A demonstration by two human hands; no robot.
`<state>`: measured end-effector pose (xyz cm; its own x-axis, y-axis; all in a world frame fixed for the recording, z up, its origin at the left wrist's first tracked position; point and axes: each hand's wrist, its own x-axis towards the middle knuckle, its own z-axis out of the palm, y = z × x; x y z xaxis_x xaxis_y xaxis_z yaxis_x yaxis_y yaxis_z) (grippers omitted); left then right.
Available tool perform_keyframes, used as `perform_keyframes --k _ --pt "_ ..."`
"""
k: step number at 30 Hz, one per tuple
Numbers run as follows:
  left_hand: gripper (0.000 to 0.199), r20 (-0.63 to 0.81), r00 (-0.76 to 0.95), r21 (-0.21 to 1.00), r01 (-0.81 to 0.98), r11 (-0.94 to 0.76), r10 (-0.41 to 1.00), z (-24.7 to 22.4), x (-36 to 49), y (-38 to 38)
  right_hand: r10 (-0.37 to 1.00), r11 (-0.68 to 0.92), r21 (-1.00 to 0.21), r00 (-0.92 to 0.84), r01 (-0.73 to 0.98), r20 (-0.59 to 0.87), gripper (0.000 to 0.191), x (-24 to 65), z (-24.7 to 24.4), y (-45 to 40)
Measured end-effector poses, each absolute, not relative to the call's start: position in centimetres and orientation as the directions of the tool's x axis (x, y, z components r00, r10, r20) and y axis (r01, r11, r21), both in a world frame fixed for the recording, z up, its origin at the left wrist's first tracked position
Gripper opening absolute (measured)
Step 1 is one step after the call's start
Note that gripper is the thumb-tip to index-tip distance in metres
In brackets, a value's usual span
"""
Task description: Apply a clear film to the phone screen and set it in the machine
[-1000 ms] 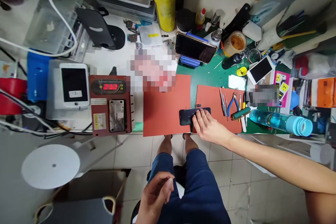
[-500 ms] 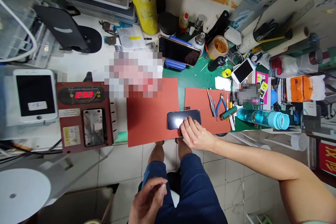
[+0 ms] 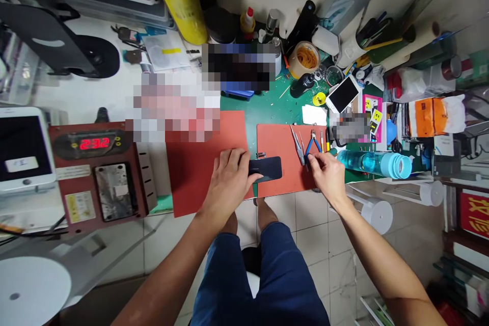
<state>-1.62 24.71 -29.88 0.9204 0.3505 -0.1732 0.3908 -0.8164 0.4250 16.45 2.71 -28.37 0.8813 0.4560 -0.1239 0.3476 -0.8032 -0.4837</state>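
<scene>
A dark phone [image 3: 269, 169] lies on the red mats near the front edge. My left hand [image 3: 231, 178] grips the phone's left end, thumb along its lower edge and fingers over the red mat [image 3: 202, 163]. On the right mat [image 3: 275, 137], my right hand [image 3: 326, 173] is closed in a pinch just below the blue-handled pliers [image 3: 313, 145]; what its fingertips hold, if anything, is too small to make out. Left of the pliers lies a grey pen-like tool [image 3: 297, 145]. A small dark clip [image 3: 261, 155] sits just above the phone.
A heating device [image 3: 99, 178] showing 232 and a white phone [image 3: 25, 147] stand at the left. Rightward are a blue bottle [image 3: 374, 164] and a second white phone [image 3: 343, 93]. Behind are a tape roll [image 3: 304, 60] and a yellow can [image 3: 179, 5].
My left hand has risen from my lap onto the phone. My right hand has left the phone and moved right to the tools. The view has shifted, too.
</scene>
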Motion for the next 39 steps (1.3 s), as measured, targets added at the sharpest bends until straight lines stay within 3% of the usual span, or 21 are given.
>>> perform_keyframes --k 2,4,8,11,16,23,26,28,30,35,39 --pt "0.043 -0.188 0.924 0.400 0.382 -0.833 0.334 -30.0 -1.1 24.7 0.376 -0.777 -0.615 0.883 0.136 -0.280 0.041 15.0 -29.0 3.2" --pt "0.042 -0.200 0.925 0.371 0.378 -0.848 0.325 -30.0 -0.9 24.7 0.330 -0.742 -0.670 0.854 -0.029 -0.403 0.045 13.3 -29.9 4.0" --pt "0.044 -0.239 0.922 0.300 0.369 -0.880 0.305 -30.0 -0.4 24.9 0.293 -0.707 -0.696 0.843 -0.128 -0.452 0.051 10.7 -31.6 5.1" --pt "0.042 -0.273 0.910 0.286 0.386 -0.877 0.312 -29.9 0.2 25.0 0.250 -0.702 -0.702 0.882 -0.119 -0.399 0.047 9.8 -31.6 4.8" --pt "0.019 -0.329 0.882 0.391 0.452 -0.802 0.336 -29.4 0.5 25.2 0.246 -0.795 -0.587 0.966 0.156 -0.077 0.040 10.7 -30.2 2.8" --pt "0.029 -0.570 0.739 0.627 0.674 -0.391 0.360 -28.9 -1.1 26.6 0.200 -0.916 -0.333 0.974 0.225 0.108 0.038 12.7 -30.4 -2.3" --pt "0.017 -0.649 0.677 0.692 0.715 -0.101 0.347 -29.5 -3.1 26.6 0.245 -0.921 -0.291 0.965 0.260 0.089 0.042 13.1 -31.1 -4.0" --pt "0.022 -0.687 0.636 0.703 0.705 0.100 0.352 -30.1 -4.6 26.1 0.285 -0.916 -0.278 0.957 0.289 0.057 0.046 13.4 -31.5 -4.7" --pt "0.023 -0.696 0.599 0.701 0.685 0.196 0.395 -30.7 -5.6 25.4 0.305 -0.911 -0.282 0.952 0.302 0.037 0.047 13.7 -31.9 -5.2" --pt "0.014 -0.595 0.561 0.653 0.755 -0.059 0.575 -30.5 -6.0 24.3 0.320 -0.921 -0.232 0.947 0.311 0.000 0.049 14.4 -32.4 -5.9" --pt "0.029 -0.412 0.625 0.570 0.744 -0.348 0.663 -30.1 -6.1 23.8 0.347 -0.922 -0.187 0.938 0.340 -0.005 0.051 14.9 -32.7 -6.0"
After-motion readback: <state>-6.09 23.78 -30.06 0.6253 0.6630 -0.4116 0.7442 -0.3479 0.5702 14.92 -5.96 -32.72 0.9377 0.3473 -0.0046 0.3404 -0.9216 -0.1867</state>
